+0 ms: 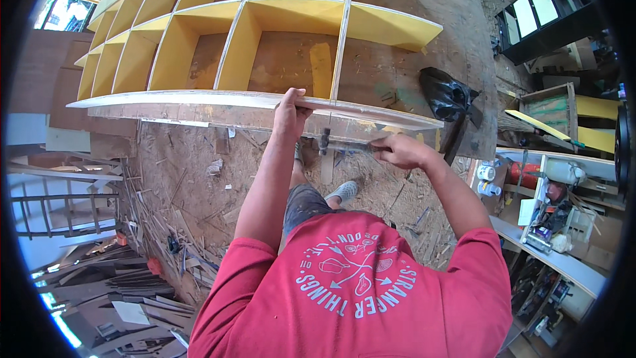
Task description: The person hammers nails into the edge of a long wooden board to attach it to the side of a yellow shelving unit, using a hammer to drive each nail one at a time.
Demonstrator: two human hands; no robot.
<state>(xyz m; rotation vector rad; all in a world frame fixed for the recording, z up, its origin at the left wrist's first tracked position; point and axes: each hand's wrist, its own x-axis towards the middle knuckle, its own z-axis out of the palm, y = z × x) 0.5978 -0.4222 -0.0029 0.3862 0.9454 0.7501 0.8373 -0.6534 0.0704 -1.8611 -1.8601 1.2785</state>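
Observation:
A curved wooden grid frame (pixel 289 5) with yellow inner faces lies on a plywood work surface (pixel 464 26). My left hand (pixel 291 111) is closed over the pale near edge board (pixel 172 98) of the frame, just left of a vertical divider, with fingertips on its top. Below that edge, my right hand (pixel 401 151) is closed on the handle of a hammer (pixel 324 141), whose dark head points left, short of my left hand. A black plastic bag (pixel 440 93) lies on the surface to the right of the frame.
Sawdust and offcuts cover the floor (pixel 225 179) around my feet (pixel 346 191). Stacked scrap wood (pixel 139 288) fills the lower left. At right stand shelves (pixel 517 229) with bottles, tools and a red cylinder (pixel 523 174). Behind them are panels (pixel 599 109) and a dark cabinet (pixel 543 13).

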